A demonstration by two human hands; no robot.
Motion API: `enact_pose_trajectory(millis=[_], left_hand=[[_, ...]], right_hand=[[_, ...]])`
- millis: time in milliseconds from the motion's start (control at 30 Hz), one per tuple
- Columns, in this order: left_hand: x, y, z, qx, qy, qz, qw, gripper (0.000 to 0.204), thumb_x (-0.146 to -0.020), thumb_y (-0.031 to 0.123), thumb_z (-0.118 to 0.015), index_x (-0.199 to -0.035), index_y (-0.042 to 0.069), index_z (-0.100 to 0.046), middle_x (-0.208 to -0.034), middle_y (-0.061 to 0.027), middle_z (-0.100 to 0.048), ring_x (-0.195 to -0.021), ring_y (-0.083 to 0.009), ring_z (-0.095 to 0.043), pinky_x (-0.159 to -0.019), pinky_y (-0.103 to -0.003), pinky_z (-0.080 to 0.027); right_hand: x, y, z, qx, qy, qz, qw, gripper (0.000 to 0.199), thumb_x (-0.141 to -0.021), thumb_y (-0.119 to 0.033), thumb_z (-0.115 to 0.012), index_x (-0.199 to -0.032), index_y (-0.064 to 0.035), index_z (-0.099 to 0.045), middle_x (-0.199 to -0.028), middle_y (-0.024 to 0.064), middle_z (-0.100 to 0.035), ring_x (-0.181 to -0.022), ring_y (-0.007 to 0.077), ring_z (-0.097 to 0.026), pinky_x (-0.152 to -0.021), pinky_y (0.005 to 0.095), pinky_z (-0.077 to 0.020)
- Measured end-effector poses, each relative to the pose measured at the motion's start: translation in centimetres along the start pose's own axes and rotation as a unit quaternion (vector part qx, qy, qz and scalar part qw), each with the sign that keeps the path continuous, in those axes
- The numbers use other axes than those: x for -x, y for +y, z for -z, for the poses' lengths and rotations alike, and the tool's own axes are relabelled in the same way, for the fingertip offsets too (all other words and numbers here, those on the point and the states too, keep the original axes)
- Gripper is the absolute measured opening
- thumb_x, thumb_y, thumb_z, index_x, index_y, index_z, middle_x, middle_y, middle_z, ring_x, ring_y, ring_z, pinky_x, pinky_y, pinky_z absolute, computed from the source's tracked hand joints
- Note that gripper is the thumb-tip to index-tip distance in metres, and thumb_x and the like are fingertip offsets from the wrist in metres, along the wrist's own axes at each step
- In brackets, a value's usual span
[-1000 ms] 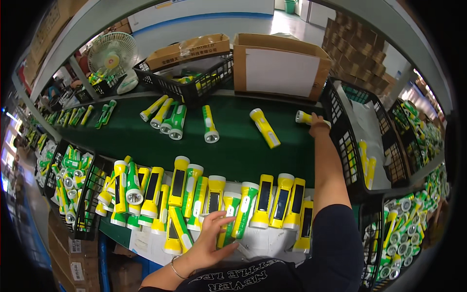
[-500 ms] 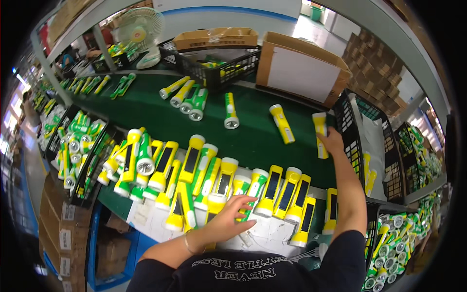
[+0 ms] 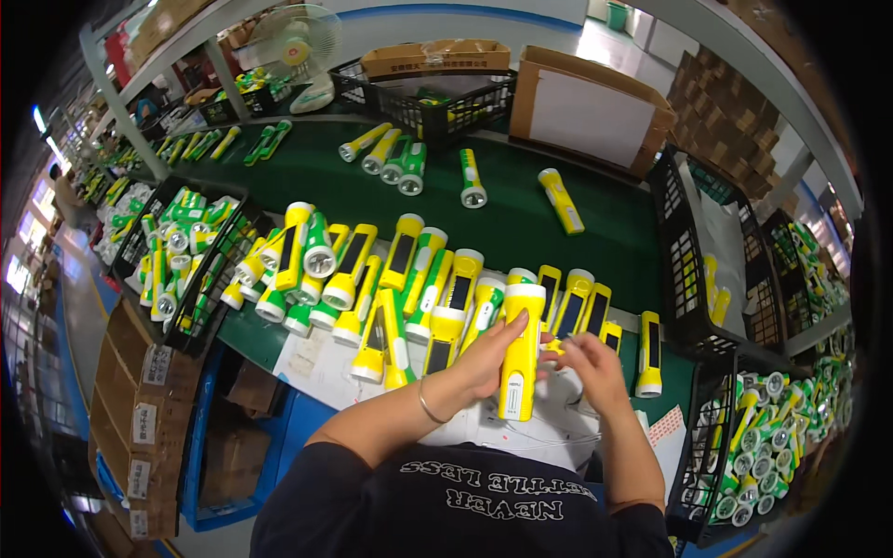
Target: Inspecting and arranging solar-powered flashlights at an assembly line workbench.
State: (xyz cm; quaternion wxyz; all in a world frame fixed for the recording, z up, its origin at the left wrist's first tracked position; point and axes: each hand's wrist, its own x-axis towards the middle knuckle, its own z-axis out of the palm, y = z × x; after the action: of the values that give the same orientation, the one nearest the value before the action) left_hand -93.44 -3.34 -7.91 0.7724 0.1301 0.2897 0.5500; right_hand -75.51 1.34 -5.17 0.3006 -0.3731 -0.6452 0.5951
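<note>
The left hand grips a yellow flashlight, head pointing away from the body. The right hand is just right of it, fingers bent; whether it holds anything cannot be determined. Step in hand: apparently unit inspection. Next move: likely requires steady left support. Beyond both hands: flashlight row, then green work surface.

Dark shirt: two lines of white outlined capitals, upside down in view. Low cardboard box at back: row of dark printed characters. Stacked cartons lower left: white labels, dark characters. Held yellow flashlight: tiny print, illegible.
</note>
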Motion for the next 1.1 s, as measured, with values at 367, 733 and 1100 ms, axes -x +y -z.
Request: enact_pose_trajectory(millis=[367,733,1100], left_hand=[[2.2,-2.5,0.5,-0.032,0.052,0.020,0.998,0.045,-0.089,0.044,-0.049,-0.108,0.003,-0.049,-0.086,-0.0073,-0.059,-0.071,-0.0141,-0.057,-0.060,-0.028,-0.050],[0.6,-4.0,1.0,-0.053,0.030,0.029,0.998,0.042,-0.092,0.044,-0.044,-0.104,0.004,-0.048,-0.082,-0.0067,-0.056,-0.070,-0.0151,-0.056,-0.059,-0.029,-0.050],[0.6,-5.1,1.8,-0.183,0.032,-0.045,0.982,0.032,-0.092,0.034,-0.047,-0.105,0.005,-0.045,-0.085,-0.0087,-0.057,-0.071,-0.0147,-0.057,-0.060,-0.028,-0.050]], right_hand=[[6.2,2.7,0.5,0.035,0.016,-0.050,0.998,0.022,-0.089,-0.022,-0.054,-0.092,-0.0007,-0.058,-0.078,0.0015,-0.060,-0.073,0.0071,-0.053,-0.065,0.0205,-0.0406],[6.9,4.1,-0.1,0.161,0.012,0.054,0.985,0.018,-0.087,-0.017,-0.052,-0.086,-0.0007,-0.059,-0.076,0.0103,-0.060,-0.068,0.0211,-0.057,-0.062,0.0295,-0.0444],[6.2,2.8,-2.6,0.437,0.035,0.261,0.860,0.011,-0.079,-0.019,-0.060,-0.073,-0.0102,-0.056,-0.066,0.0052,-0.052,-0.053,0.0231,-0.055,-0.046,0.0334,-0.0435]])
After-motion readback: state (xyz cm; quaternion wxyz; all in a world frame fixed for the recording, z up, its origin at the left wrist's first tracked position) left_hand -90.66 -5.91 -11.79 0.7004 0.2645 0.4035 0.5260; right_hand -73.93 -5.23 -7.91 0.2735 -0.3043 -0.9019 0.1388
